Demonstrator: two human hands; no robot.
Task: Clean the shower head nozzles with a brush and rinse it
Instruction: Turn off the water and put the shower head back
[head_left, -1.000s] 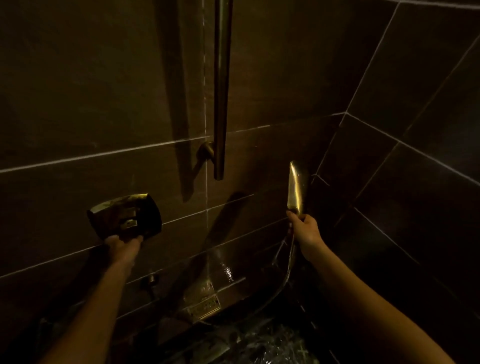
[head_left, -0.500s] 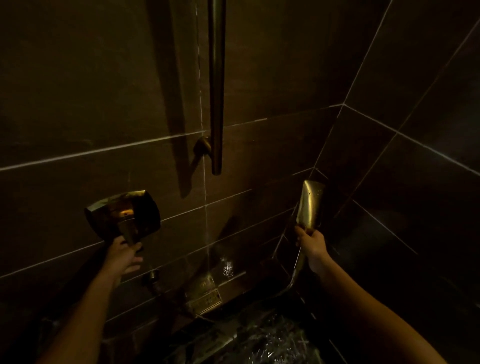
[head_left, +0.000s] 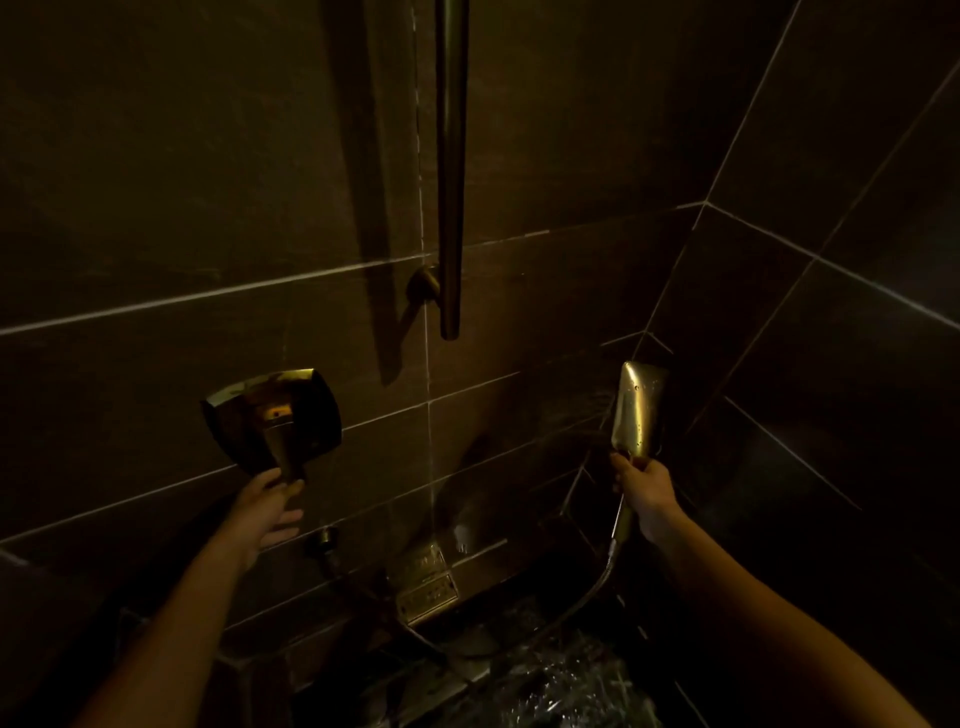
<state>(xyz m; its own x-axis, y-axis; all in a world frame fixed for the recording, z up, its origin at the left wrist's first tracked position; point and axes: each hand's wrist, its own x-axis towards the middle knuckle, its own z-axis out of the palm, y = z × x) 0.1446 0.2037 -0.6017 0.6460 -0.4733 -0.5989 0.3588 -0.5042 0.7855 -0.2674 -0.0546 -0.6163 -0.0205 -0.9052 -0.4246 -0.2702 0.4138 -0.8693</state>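
Observation:
A brass hand shower head (head_left: 638, 410) stands upright at the right, its wet back turned toward me and its nozzles facing away. My right hand (head_left: 643, 488) grips its handle just below the head, and the metal hose (head_left: 582, 605) loops down from there. Faint streaks of water spray leftward from the head onto the wall. At the left, my left hand (head_left: 270, 506) pinches the lower tip of the mixer lever (head_left: 284, 447), which points down from the square brass valve plate (head_left: 272, 415). No brush is in view.
A vertical brass slide rail (head_left: 450, 171) hangs on the dark tiled wall between my hands. Below it are the hose outlet (head_left: 324, 538) and a brass drain grate (head_left: 427, 590). The wet floor (head_left: 550, 686) glistens at the bottom. The wall corner lies to the right.
The shower head moved right and down and turned its back toward me. My left hand shifted from under the valve plate to the lever, which now points down. Spray streaks appear.

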